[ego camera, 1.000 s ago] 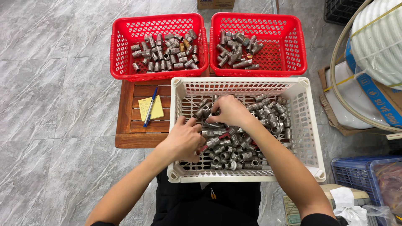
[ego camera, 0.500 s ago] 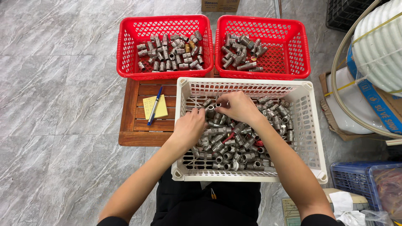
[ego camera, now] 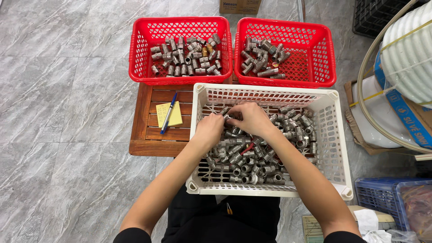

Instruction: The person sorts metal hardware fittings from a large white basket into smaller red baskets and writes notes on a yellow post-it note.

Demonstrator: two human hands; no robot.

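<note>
A white plastic crate (ego camera: 336, 135) in front of me holds a pile of grey metal pipe fittings (ego camera: 252, 158), with a red-handled piece among them. Both my hands are inside it, near its far left part. My left hand (ego camera: 209, 129) and my right hand (ego camera: 252, 119) meet fingertip to fingertip around one metal fitting (ego camera: 228, 118) just above the pile. The fingers hide most of that fitting. Beyond the crate stand two red baskets: the left one (ego camera: 135, 58) and the right one (ego camera: 331, 58) each hold several sorted fittings.
A low wooden slatted stand (ego camera: 155, 143) carries a yellow notepad (ego camera: 175, 119) and a blue pen (ego camera: 169, 112). A big white coiled hose (ego camera: 405, 45) and cardboard lie at the right, a blue crate (ego camera: 382, 193) at the lower right. The floor is grey tile.
My left hand moved up from the crate's near left side to meet my right hand. The two hands now close on one fitting together.
</note>
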